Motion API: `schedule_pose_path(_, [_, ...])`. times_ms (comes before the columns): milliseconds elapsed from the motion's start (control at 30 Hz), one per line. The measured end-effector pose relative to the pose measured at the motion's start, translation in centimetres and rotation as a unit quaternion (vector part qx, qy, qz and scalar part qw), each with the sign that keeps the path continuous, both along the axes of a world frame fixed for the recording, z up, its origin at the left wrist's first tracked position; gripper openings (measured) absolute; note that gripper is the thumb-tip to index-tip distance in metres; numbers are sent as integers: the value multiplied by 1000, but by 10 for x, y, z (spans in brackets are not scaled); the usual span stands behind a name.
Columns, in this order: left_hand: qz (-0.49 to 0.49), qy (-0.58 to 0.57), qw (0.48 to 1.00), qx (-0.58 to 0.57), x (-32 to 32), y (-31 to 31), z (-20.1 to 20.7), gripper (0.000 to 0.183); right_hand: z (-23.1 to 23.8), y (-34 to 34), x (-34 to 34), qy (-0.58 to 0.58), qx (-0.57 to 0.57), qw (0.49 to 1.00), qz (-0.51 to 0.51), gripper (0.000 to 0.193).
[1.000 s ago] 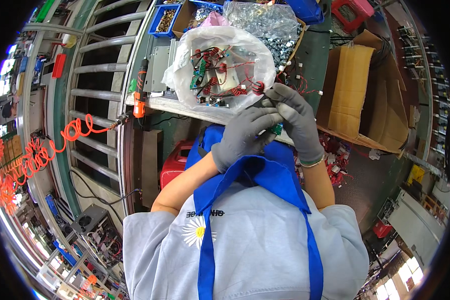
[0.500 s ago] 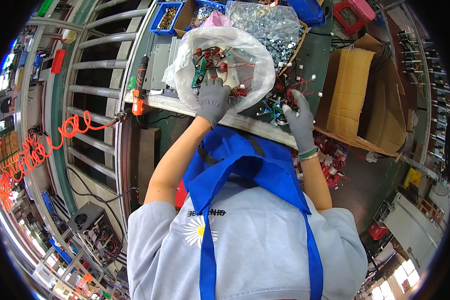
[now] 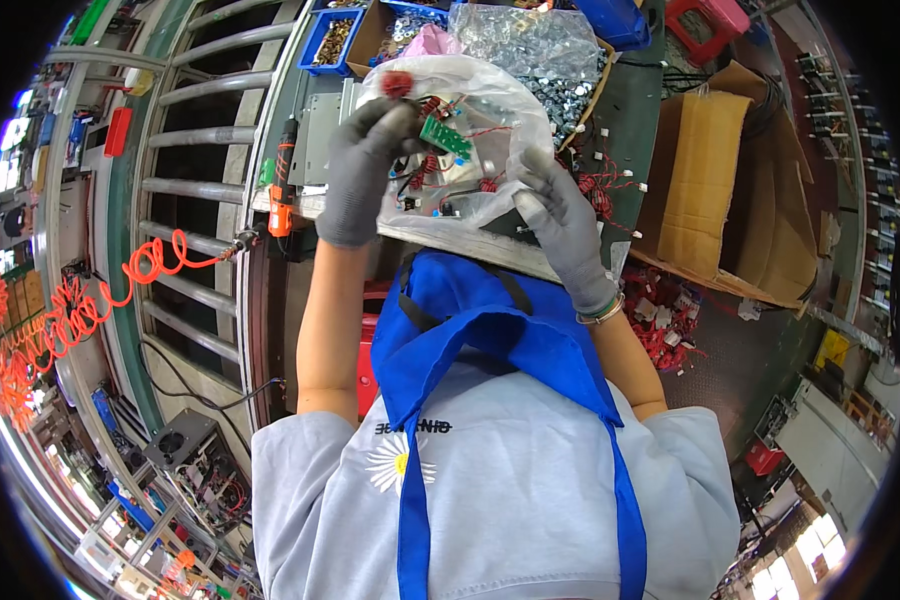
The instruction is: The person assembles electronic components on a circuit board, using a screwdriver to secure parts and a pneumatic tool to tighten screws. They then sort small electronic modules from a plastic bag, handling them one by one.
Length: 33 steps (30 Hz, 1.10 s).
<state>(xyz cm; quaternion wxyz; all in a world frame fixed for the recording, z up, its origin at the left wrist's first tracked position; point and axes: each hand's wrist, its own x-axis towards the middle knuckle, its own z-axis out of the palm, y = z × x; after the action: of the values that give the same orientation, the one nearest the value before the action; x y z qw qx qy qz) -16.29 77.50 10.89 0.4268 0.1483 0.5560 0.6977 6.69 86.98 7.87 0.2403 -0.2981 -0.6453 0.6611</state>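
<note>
Clock positions are read about the white bag (image 3: 520, 98). Board (image 3: 447, 138): narrow, green, slanting from 10 to 4 o'clock over the bag's middle. Left hand (image 3: 362, 172): grey-gloved, at 9 o'clock, fingers closed on the board's 10 o'clock end; a blurred red coil (image 3: 396, 84) shows at 11. Right hand (image 3: 567, 228): at 4 o'clock, thumb and fingers parted.

Attire comprises grey gloves (image 3: 570, 240) on both hands (image 3: 358, 170), pale short-sleeved shirt (image 3: 530, 500) with daisy print (image 3: 385, 464), blue strapped apron (image 3: 545, 355) and right-wrist band (image 3: 604, 311).
</note>
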Motion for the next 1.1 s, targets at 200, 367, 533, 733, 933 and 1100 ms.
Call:
schedule_pose_path(200, [-98,182,978,32,68,21,10,13,40,-2,-23,-12,-99,992,80,59])
schedule_pose_path(367, [-128,290,948,17,96,24,-2,30,32,7,12,-9,-112,993,-39,38])
schedule_pose_path(533, [-85,511,758,-398,52,-9,-65,33,-38,24,63,-101,-220,958,-151,41])
schedule_pose_path(733, [-159,492,691,-504,26,-25,-110,31,-12,38,59,-392,-88,915,-34,48])
schedule_pose_path(933, [-12,339,919,-202,30,-27,-97,29,11,31,35,-206,-127,970,25,49])
schedule_pose_path(1100, [-143,284,945,-73,65,-13,2,36,20,12,-8,-110,-201,971,67,44])
